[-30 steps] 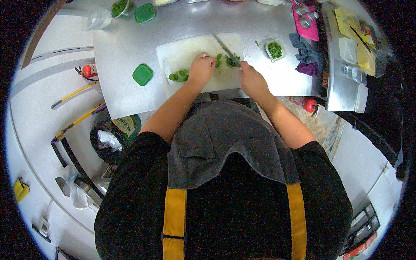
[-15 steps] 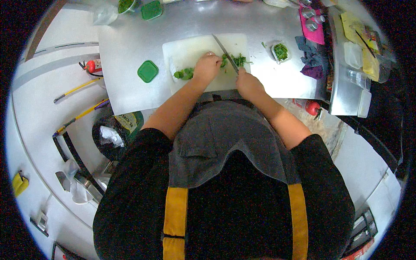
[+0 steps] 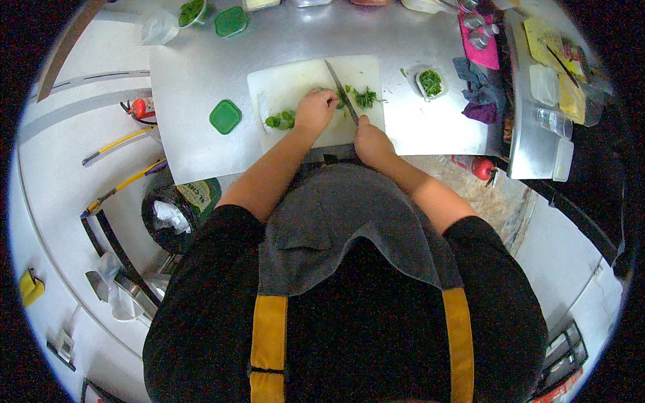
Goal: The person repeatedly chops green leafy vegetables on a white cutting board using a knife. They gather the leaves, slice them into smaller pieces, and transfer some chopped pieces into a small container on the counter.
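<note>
On a white cutting board (image 3: 265, 87), my left hand (image 3: 314, 113) is closed over green leaves, fingers curled in beside the blade. More whole leaves (image 3: 279, 121) stick out to the left of that hand. My right hand (image 3: 373, 142) grips the handle of a kitchen knife (image 3: 340, 87), whose blade slants away to the upper left, close to my left fingertips. A small pile of chopped greens (image 3: 366, 99) lies just right of the blade. The undersides of my left fingers are hidden.
A green lid (image 3: 225, 117) lies left of the board. To the right stand a small tub of chopped greens (image 3: 430, 83) and crumpled dark cloths (image 3: 478, 91). Metal cups (image 3: 478, 40) rest on a pink cloth. Several containers line the far edge of the steel table (image 3: 195, 74).
The knife and my right hand have shifted left and slightly toward me, bringing the blade nearer my left fingers. My left hand stays on the leaves. The whole view has shifted a little.
</note>
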`<state>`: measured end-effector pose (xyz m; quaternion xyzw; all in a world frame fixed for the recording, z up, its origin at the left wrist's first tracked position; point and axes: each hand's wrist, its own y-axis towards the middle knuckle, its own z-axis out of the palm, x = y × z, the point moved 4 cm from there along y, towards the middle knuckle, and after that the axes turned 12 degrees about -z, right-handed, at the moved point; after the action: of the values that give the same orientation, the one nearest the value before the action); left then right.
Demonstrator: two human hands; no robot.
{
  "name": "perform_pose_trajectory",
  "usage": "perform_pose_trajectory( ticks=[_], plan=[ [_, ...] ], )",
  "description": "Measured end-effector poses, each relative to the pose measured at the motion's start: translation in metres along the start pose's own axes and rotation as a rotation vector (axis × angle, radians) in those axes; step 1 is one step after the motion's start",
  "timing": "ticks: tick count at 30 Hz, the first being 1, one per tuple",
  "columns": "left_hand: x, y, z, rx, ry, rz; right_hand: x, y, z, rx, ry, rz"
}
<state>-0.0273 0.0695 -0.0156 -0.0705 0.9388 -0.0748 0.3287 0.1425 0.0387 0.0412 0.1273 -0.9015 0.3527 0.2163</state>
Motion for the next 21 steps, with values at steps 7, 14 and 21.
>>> perform_pose_trajectory(
  ticks=[7, 14, 21],
  plan=[
    [-0.004, -0.001, -0.006, -0.030, -0.028, 0.067, 0.008, -0.003, 0.000, -0.045, 0.013, -0.056],
    [-0.005, -0.003, -0.008, 0.018, -0.001, 0.118, 0.015, 0.002, -0.005, -0.146, 0.005, -0.128],
    [-0.004, -0.012, -0.005, 0.030, 0.009, 0.117, 0.014, -0.003, 0.005, 0.000, 0.065, -0.005]
  ],
)
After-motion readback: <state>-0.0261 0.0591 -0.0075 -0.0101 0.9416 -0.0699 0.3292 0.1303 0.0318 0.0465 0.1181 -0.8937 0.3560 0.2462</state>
